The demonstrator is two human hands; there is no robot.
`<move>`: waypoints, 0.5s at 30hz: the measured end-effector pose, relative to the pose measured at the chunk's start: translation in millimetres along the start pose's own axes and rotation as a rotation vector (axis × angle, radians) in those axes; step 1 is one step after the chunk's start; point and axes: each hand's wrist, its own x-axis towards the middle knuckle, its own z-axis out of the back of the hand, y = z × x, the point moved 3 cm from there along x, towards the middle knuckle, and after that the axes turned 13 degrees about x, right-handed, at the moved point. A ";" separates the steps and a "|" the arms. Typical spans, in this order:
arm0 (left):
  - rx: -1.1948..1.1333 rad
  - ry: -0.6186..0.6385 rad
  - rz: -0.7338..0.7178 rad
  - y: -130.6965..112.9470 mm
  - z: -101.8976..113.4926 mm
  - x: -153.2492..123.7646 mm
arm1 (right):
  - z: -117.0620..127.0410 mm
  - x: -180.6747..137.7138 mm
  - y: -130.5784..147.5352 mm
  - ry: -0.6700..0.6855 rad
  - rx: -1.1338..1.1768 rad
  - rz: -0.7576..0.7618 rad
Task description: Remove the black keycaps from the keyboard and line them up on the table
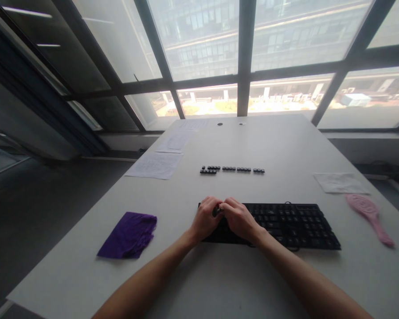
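Note:
A black keyboard [294,226] lies across the near middle of the white table. Both hands meet over its left end with fingers curled inward. My left hand [206,217] is closed at the left edge, and my right hand [237,217] is closed against it from the right. Between their fingertips a small dark object with a shiny bit [217,210] shows; its kind is too small to tell. The fingers cover the keys beneath. Beyond the keyboard, several loose black keycaps [236,169] stand in short rows, with a second short row at the left.
A folded purple cloth [128,235] lies on the white table [173,283] at left. Printed sheets [156,165] run along the far left edge. At right are a pink hairbrush [369,215] and a flat whitish packet or cloth [341,183]. Windows stand behind.

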 end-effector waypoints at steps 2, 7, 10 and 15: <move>0.001 -0.019 -0.006 0.2 -0.8 -0.5 | 0.3 0.2 -1.8 -0.041 0.031 -0.045; -0.035 -0.056 -0.010 0.3 -0.8 -1.8 | 5.2 1.0 -8.9 -0.222 0.095 -0.184; -0.054 -0.064 -0.004 2.0 -1.2 -3.2 | 4.2 0.3 -11.8 -0.190 0.109 -0.200; -0.043 -0.057 0.023 4.5 -2.5 -5.0 | 4.3 -0.3 -11.9 -0.157 0.083 -0.193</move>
